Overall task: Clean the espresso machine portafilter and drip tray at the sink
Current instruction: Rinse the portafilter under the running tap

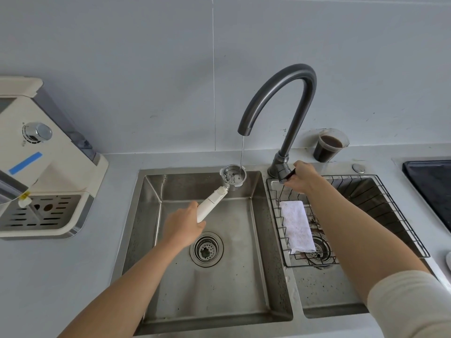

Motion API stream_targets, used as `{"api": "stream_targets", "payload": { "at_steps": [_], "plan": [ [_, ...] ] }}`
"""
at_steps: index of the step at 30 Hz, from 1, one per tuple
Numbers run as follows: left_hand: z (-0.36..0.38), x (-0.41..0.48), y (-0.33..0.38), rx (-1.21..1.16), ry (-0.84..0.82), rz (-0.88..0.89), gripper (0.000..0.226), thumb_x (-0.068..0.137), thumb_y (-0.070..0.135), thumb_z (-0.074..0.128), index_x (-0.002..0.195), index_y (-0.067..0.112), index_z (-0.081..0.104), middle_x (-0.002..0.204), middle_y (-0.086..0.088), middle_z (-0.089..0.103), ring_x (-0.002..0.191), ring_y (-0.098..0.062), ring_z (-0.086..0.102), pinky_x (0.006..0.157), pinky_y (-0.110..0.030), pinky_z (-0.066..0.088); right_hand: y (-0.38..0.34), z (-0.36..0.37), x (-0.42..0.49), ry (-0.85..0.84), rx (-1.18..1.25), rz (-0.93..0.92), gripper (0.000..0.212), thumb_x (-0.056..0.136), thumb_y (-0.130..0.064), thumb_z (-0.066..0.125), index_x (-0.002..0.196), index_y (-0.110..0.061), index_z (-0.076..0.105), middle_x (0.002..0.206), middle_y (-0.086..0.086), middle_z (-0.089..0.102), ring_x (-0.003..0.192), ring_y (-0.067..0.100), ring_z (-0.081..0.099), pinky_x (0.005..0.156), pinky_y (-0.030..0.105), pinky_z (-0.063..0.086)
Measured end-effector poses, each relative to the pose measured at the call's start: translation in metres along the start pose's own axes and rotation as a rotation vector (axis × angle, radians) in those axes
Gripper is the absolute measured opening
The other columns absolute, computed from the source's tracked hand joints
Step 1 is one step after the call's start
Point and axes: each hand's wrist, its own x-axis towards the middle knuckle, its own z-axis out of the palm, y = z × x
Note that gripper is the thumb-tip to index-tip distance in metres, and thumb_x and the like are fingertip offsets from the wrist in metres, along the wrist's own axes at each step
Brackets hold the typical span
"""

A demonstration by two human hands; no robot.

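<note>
We hold: white-handled steel portafilter [228, 184], left hand [181, 225] clamped, grounds remaining; right hand [301, 176] gripping grey tap lever [284, 173]; slotted cream drip tray [36, 212] unwashed.

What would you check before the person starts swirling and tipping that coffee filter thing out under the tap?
1. Water running from the faucet: ok, a thin stream falls.
2. Stream lands inside the portafilter basket: ok.
3. Left hand grips the white handle firmly: ok, fingers wrapped around its end.
4. Right hand on the faucet lever to adjust flow: ok.
5. Grounds rinsed out: not ok, dark specks remain in the basket.
6. Drain of the left basin open: cannot tell; strainer in place, no pooled water visible.
</note>
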Motion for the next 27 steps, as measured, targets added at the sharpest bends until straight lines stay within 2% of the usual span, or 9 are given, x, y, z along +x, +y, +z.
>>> {"api": "stream_targets", "payload": {
  "at_steps": [7,9,12,14,16,17,20,24,27],
  "plan": [
    [0.005,0.0,-0.001,-0.06,-0.016,0.006,0.034,0.088,0.032,0.057,0.113,0.01,0.049,0.106,-0.008,0.066,0.096,-0.03,0.062,0.072,-0.032,0.045,0.002,-0.002,0.001,0.001,-0.007,0.001,0.039,0.1,-0.016,0.032,0.137,-0.007,0.028,0.131,0.021,0.049,0.117,0.03,0.054,0.099,0.039,0.043],
    [0.007,0.0,-0.002,-0.075,-0.015,0.008,0.034,0.087,0.032,0.057,0.112,0.01,0.049,0.106,-0.008,0.066,0.096,-0.03,0.062,0.072,-0.032,0.045,0.005,-0.001,0.001,0.043,-0.001,-0.011,0.029,0.099,-0.018,0.034,0.126,-0.006,0.036,0.119,0.017,0.052,0.112,0.028,0.057,0.095,0.037,0.046],
    [0.008,0.001,-0.003,-0.073,-0.005,0.021,0.035,0.088,0.032,0.057,0.114,0.01,0.049,0.107,-0.007,0.066,0.098,-0.029,0.061,0.071,-0.031,0.043,0.013,0.005,-0.003,0.127,0.003,-0.027,0.017,0.096,-0.016,0.035,0.083,-0.007,0.042,0.088,0.011,0.049,0.08,0.021,0.054,0.072,0.028,0.043],
    [0.009,0.003,-0.003,-0.069,0.008,0.034,0.035,0.089,0.032,0.056,0.115,0.011,0.049,0.108,-0.007,0.066,0.098,-0.029,0.061,0.072,-0.031,0.043,0.023,0.008,-0.008,0.135,-0.058,-0.024,0.016,0.096,-0.015,0.035,0.093,-0.006,0.048,0.096,0.011,0.047,0.085,0.021,0.053,0.078,0.027,0.045],
    [0.009,0.004,-0.004,-0.079,0.013,0.049,0.037,0.089,0.032,0.055,0.119,0.012,0.048,0.109,-0.007,0.066,0.099,-0.029,0.061,0.074,-0.031,0.044,0.032,0.013,-0.018,0.068,-0.19,0.015,0.033,0.097,-0.017,0.037,0.126,-0.003,0.045,0.122,0.016,0.049,0.115,0.029,0.052,0.099,0.035,0.042],
    [0.008,0.005,-0.005,-0.088,0.014,0.057,0.039,0.089,0.032,0.055,0.122,0.013,0.048,0.11,-0.007,0.066,0.099,-0.029,0.061,0.075,-0.032,0.045,0.036,0.016,-0.023,0.012,-0.263,0.024,0.038,0.098,-0.018,0.038,0.133,-0.003,0.042,0.132,0.019,0.047,0.121,0.032,0.049,0.102,0.038,0.039],
    [0.006,0.009,-0.005,-0.088,0.032,0.101,0.041,0.09,0.03,0.055,0.127,0.014,0.046,0.11,-0.005,0.066,0.097,-0.027,0.062,0.074,-0.031,0.045,0.037,0.029,-0.03,-0.146,-0.484,-0.019,0.036,0.097,-0.018,0.039,0.129,-0.005,0.049,0.131,0.019,0.052,0.117,0.031,0.052,0.103,0.038,0.039],
    [0.001,0.016,-0.005,-0.07,0.052,0.153,0.038,0.09,0.03,0.056,0.121,0.011,0.048,0.107,-0.006,0.065,0.094,-0.024,0.062,0.066,-0.025,0.036,0.03,0.045,-0.029,-0.266,-0.673,-0.115,0.034,0.097,-0.027,0.04,0.126,-0.015,0.054,0.113,0.012,0.06,0.102,0.024,0.056,0.1,0.036,0.041],
    [-0.001,0.021,-0.005,-0.066,0.046,0.166,0.037,0.089,0.032,0.057,0.117,0.01,0.048,0.099,-0.007,0.064,0.088,-0.027,0.06,0.064,-0.026,0.034,0.027,0.052,-0.031,-0.329,-0.742,-0.154,0.022,0.095,-0.028,0.044,0.103,-0.017,0.061,0.105,0.012,0.06,0.098,0.025,0.056,0.098,0.038,0.043]
  ]
}}
